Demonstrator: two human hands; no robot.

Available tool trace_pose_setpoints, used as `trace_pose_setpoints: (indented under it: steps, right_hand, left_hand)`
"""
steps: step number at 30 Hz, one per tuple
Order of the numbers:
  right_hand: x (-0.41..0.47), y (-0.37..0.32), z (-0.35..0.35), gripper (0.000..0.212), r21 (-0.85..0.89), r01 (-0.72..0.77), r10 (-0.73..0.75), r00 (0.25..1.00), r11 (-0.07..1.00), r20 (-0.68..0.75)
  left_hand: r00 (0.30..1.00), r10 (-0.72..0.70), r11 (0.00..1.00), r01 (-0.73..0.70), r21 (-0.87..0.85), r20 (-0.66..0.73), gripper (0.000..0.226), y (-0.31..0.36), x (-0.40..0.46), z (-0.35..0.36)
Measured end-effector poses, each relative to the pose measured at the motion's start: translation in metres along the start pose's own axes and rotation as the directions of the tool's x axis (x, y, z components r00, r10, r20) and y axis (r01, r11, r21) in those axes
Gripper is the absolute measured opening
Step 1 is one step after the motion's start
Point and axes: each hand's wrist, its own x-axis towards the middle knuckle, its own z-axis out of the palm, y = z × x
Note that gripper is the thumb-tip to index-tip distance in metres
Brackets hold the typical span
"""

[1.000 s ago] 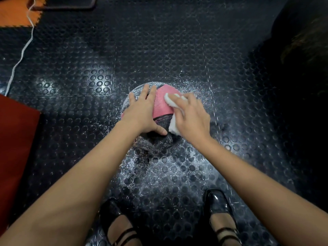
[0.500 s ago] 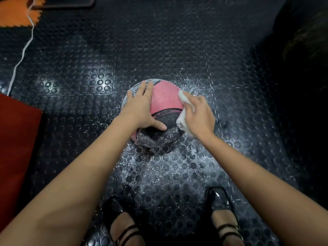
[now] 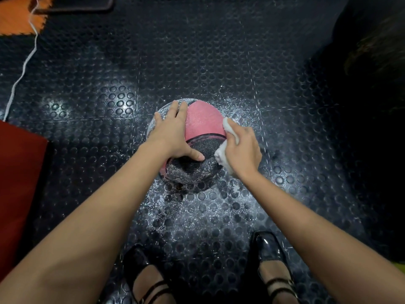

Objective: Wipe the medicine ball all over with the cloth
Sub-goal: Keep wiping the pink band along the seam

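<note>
The medicine ball [image 3: 202, 126] is sitting on the studded floor [image 3: 197, 62] just ahead of the person's shoes, and the right hand [image 3: 243, 150] is clenching the white cloth [image 3: 221, 154] against its right flank, so the ball is lying directly to that hand's left. The left hand [image 3: 173, 134] is lying spread flat over the top-left, steadying it without gripping. A round ball is offering no long axis. Its underside and far face are being hidden from view.

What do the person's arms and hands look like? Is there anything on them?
Both arms are bare right up to the edge of the picture: no sleeves show. The left hand and the right hand wear no gloves. I can see no rings, watch or bracelet on either one. The fingernails look short and plain.
</note>
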Motion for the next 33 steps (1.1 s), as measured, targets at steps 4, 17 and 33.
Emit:
trace_pose_setpoints:
  steps: [4,17,33]
  right_hand:
    - [-0.019,-0.009,0.002,0.043,-0.054,0.269,-0.269,0.963,0.962,0.006]
    - [-0.004,0.009,0.007,0.040,0.035,-0.009,0.009,1.000,0.999,-0.007]
    - [-0.004,-0.001,0.008,0.037,0.009,-0.029,0.029,0.999,1.000,0.043]
  left_hand:
    - [1.000,0.013,1.000,-0.014,0.017,0.004,0.151,-0.008,0.006,0.001]
    - [0.999,0.033,0.997,-0.033,0.068,-0.005,0.118,0.010,0.012,-0.016]
    - [1.000,0.021,0.999,-0.021,-0.035,-0.001,0.122,-0.016,-0.008,-0.013]
